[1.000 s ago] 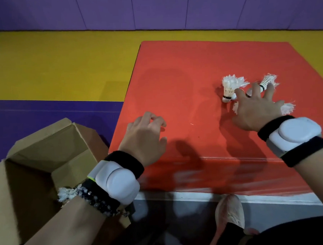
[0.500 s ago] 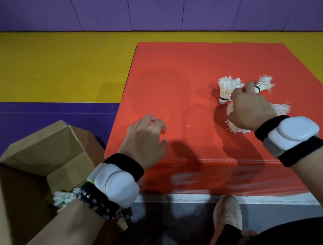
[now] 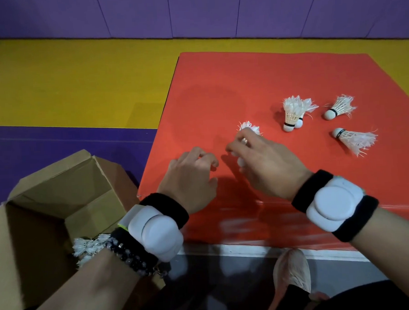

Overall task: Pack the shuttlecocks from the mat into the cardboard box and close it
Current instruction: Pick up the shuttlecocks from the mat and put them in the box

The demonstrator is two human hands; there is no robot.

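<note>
On the red mat our right hand pinches one shuttlecock; our left hand hovers loosely curled, empty. Four shuttlecocks remain; some lie inside the open cardboard box.

Both wrists wear black bands with white round pods; the left adds a dark beaded bracelet.

The red mat carries loose shuttlecocks toward its right edge (two touching); elsewhere it is bare.
</note>
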